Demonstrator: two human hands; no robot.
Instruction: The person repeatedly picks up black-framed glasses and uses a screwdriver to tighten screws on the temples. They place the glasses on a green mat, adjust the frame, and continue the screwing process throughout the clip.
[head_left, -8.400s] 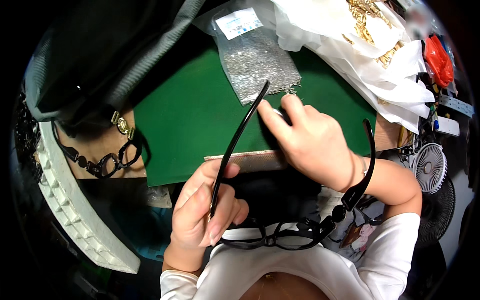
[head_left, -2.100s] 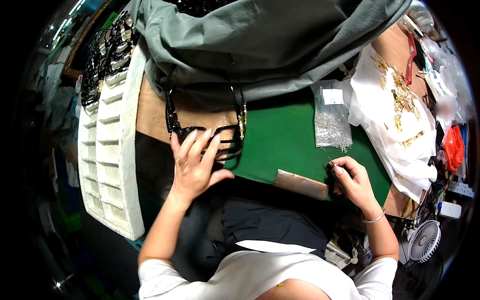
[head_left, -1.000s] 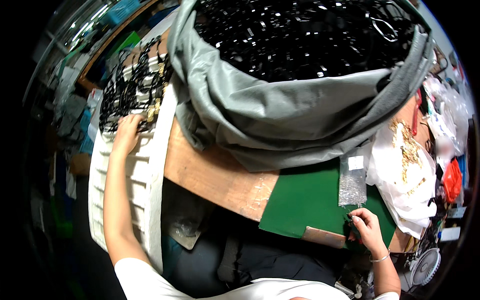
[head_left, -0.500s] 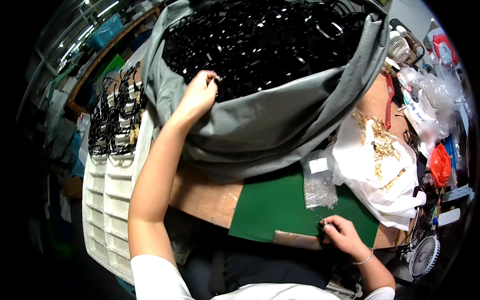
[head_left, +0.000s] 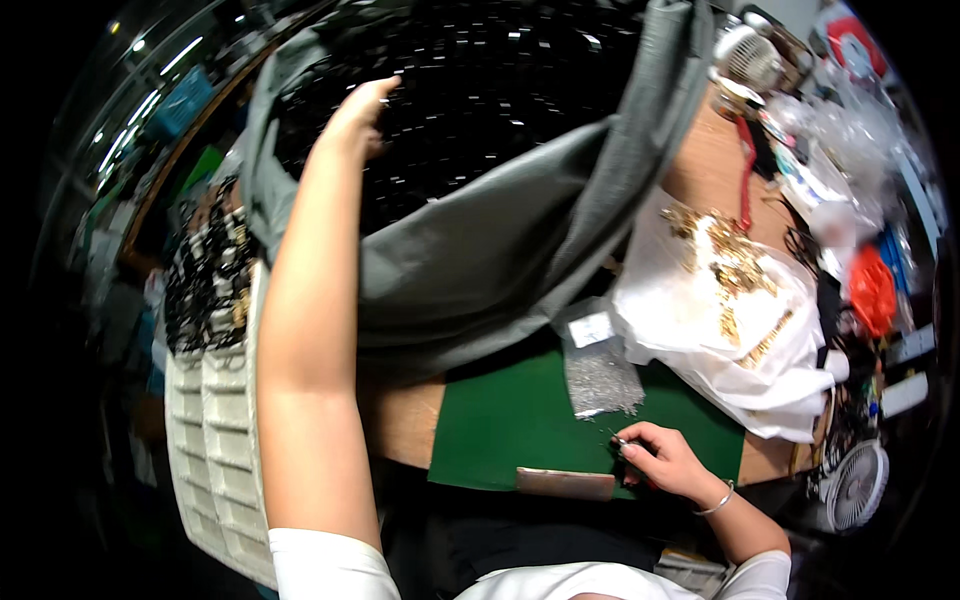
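Note:
My left hand (head_left: 358,115) reaches over a grey cloth sack (head_left: 480,240) full of shiny black strap-like pieces (head_left: 490,110). Its fingers, somewhat blurred, are apart with nothing visible in them. At the lower right my right hand (head_left: 660,458) is closed in a pinch on a small thin-tipped metal piece (head_left: 622,443), whose exact kind is hard to make out. Under that hand lies a green mat (head_left: 490,430) with a flat brownish metal bar (head_left: 566,484) along its near edge. Just beyond the fingers rests a clear plastic bag of tiny silvery pieces (head_left: 603,380).
A white plastic bag (head_left: 650,310) of gold-coloured metal parts (head_left: 735,285) lies right of the mat. On the left stands a white compartment tray (head_left: 205,440) with black straps (head_left: 208,280) over its far end. Small fans, a red-handled tool (head_left: 746,180) and plastic bags crowd the right side.
My left hand has moved farther over the sack, and its fingers have spread from a closed grip. The view has shifted a little; my right hand keeps its pinch by the mat.

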